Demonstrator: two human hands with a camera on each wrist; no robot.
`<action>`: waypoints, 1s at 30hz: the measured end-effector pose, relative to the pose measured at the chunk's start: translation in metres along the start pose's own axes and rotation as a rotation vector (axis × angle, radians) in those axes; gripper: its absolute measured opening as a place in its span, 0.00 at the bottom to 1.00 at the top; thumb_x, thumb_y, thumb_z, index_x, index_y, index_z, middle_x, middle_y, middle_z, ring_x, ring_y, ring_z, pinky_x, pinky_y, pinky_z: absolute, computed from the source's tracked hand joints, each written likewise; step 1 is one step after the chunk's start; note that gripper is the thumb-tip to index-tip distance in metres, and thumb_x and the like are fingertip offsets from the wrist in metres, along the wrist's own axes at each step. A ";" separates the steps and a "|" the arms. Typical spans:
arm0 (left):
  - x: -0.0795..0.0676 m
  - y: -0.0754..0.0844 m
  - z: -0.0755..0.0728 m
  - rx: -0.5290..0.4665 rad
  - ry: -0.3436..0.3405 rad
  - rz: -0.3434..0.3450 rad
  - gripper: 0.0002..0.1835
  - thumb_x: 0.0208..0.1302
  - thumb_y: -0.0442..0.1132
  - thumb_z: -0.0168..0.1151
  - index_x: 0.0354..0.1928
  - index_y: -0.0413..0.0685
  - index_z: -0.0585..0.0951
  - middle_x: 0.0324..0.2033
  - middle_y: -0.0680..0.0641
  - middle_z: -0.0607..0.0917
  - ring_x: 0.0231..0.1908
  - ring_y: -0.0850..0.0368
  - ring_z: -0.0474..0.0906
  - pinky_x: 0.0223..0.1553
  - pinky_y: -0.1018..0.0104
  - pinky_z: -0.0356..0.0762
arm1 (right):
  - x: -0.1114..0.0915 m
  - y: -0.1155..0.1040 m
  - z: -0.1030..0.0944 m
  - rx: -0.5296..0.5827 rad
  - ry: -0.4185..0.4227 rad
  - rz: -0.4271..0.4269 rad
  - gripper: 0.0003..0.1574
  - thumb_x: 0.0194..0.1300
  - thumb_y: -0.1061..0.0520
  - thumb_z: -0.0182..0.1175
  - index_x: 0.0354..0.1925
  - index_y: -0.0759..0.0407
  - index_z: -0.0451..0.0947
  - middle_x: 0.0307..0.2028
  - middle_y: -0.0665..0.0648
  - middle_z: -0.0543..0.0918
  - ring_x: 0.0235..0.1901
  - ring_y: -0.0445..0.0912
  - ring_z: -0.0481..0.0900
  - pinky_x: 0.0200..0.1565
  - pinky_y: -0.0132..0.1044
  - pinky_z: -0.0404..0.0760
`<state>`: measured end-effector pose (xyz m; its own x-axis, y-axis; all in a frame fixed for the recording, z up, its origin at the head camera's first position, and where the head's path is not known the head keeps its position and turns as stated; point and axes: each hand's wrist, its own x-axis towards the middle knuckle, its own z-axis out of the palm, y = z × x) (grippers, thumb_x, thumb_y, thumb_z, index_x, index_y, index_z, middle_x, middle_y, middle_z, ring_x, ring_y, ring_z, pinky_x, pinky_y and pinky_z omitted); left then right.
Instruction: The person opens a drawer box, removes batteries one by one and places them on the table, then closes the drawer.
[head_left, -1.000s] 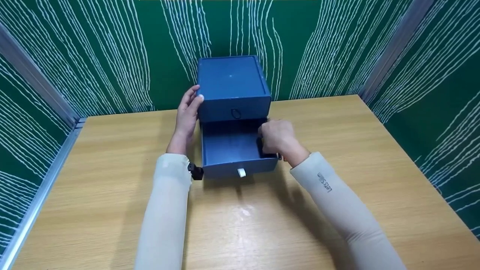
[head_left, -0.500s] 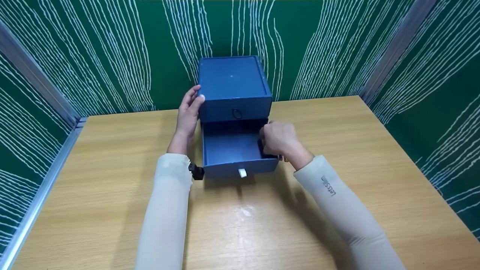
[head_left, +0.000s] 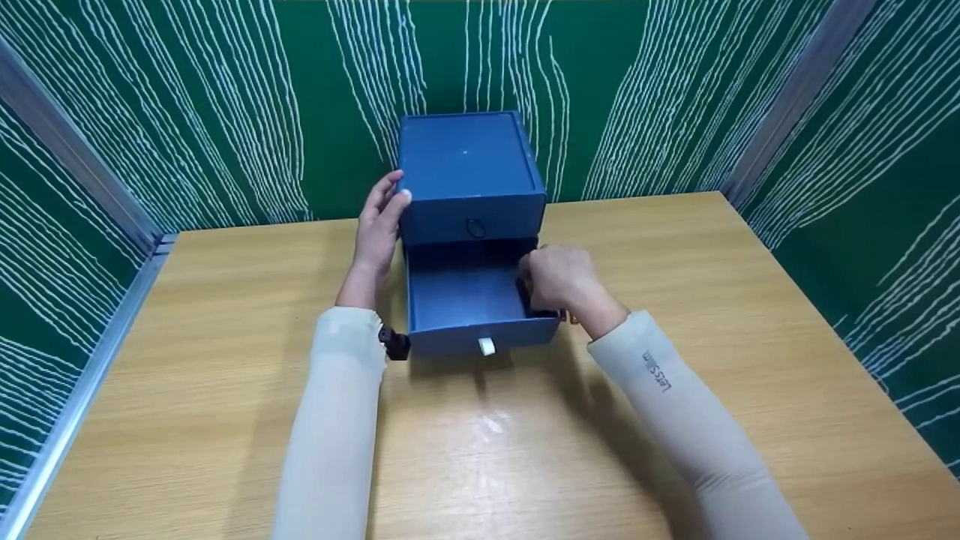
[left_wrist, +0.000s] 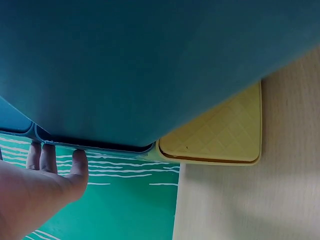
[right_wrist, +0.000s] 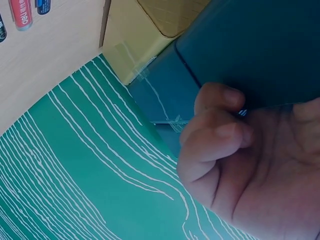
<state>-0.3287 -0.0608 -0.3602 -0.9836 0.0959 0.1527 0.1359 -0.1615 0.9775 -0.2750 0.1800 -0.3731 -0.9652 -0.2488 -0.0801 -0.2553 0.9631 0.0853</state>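
A blue two-drawer box [head_left: 472, 154] stands at the back of the table, its lower drawer [head_left: 465, 292] pulled well out. The upper front carries a dark oval ring, the lower front a white pull tab [head_left: 487, 346]. My left hand [head_left: 379, 225] rests along the box's left side, fingers extended; in the left wrist view its fingertips [left_wrist: 80, 160] touch the blue edge. Over the drawer's right wall, my right hand [head_left: 559, 277] has its fingers curled. Between those fingertips in the right wrist view shows a small shiny thing [right_wrist: 243, 112], mostly hidden.
Beneath the blue box is a yellow box [left_wrist: 215, 132]. A red tube marked "deli" [right_wrist: 21, 12] and several dark-bodied sticks lie on the table, seen in the right wrist view. Green walls [head_left: 337, 172] with white streaks enclose the table [head_left: 225, 337] at the back and sides.
The right hand has shifted very slightly right and down at the drawer's right wall. Left hand and drawer stand as before, apart from a slight drift of the view.
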 end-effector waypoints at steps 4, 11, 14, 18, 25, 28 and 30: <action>0.000 -0.001 0.000 -0.001 -0.005 0.010 0.24 0.60 0.48 0.50 0.59 0.58 0.64 0.62 0.52 0.60 0.60 0.58 0.58 0.59 0.52 0.53 | -0.001 0.001 0.000 0.025 0.005 0.003 0.05 0.43 0.52 0.59 0.25 0.47 0.76 0.22 0.52 0.75 0.23 0.47 0.71 0.17 0.38 0.65; -0.001 -0.001 0.000 -0.009 -0.001 0.011 0.23 0.60 0.47 0.50 0.59 0.58 0.64 0.62 0.52 0.61 0.59 0.59 0.58 0.58 0.53 0.54 | -0.001 0.002 0.002 0.047 0.024 0.007 0.05 0.42 0.53 0.59 0.25 0.45 0.77 0.22 0.51 0.75 0.24 0.46 0.72 0.17 0.38 0.65; 0.000 -0.001 0.000 -0.010 0.001 0.009 0.23 0.61 0.47 0.50 0.59 0.58 0.65 0.62 0.52 0.61 0.59 0.58 0.58 0.58 0.52 0.55 | -0.001 0.003 0.003 0.054 0.044 0.005 0.05 0.41 0.53 0.59 0.24 0.45 0.77 0.23 0.51 0.76 0.24 0.46 0.72 0.16 0.39 0.65; 0.000 -0.001 0.000 0.001 0.002 0.006 0.23 0.60 0.48 0.50 0.59 0.59 0.65 0.62 0.52 0.61 0.59 0.58 0.58 0.59 0.52 0.54 | -0.001 0.004 0.005 0.063 0.060 0.004 0.03 0.40 0.53 0.59 0.21 0.46 0.76 0.23 0.51 0.76 0.23 0.46 0.72 0.16 0.39 0.65; 0.000 -0.001 0.001 -0.019 0.007 0.020 0.23 0.60 0.46 0.50 0.58 0.56 0.65 0.62 0.51 0.61 0.59 0.58 0.58 0.58 0.52 0.54 | -0.002 0.004 0.005 0.073 0.060 -0.005 0.05 0.40 0.51 0.60 0.23 0.46 0.76 0.24 0.51 0.74 0.26 0.46 0.71 0.18 0.38 0.64; 0.000 -0.001 0.001 -0.021 0.008 0.018 0.22 0.61 0.46 0.50 0.58 0.57 0.65 0.62 0.51 0.61 0.59 0.59 0.58 0.58 0.53 0.54 | -0.002 0.005 0.006 0.090 0.064 -0.007 0.10 0.40 0.48 0.62 0.27 0.45 0.78 0.26 0.51 0.73 0.28 0.46 0.70 0.20 0.38 0.65; 0.001 -0.001 0.001 -0.021 0.011 0.013 0.22 0.61 0.46 0.50 0.58 0.58 0.65 0.61 0.52 0.61 0.59 0.59 0.58 0.58 0.53 0.54 | -0.002 0.006 0.006 0.110 0.065 -0.010 0.13 0.39 0.46 0.64 0.29 0.45 0.78 0.27 0.51 0.73 0.29 0.46 0.69 0.22 0.38 0.66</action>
<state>-0.3294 -0.0599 -0.3612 -0.9830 0.0834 0.1633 0.1460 -0.1828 0.9722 -0.2741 0.1865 -0.3783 -0.9653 -0.2607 -0.0160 -0.2603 0.9652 -0.0250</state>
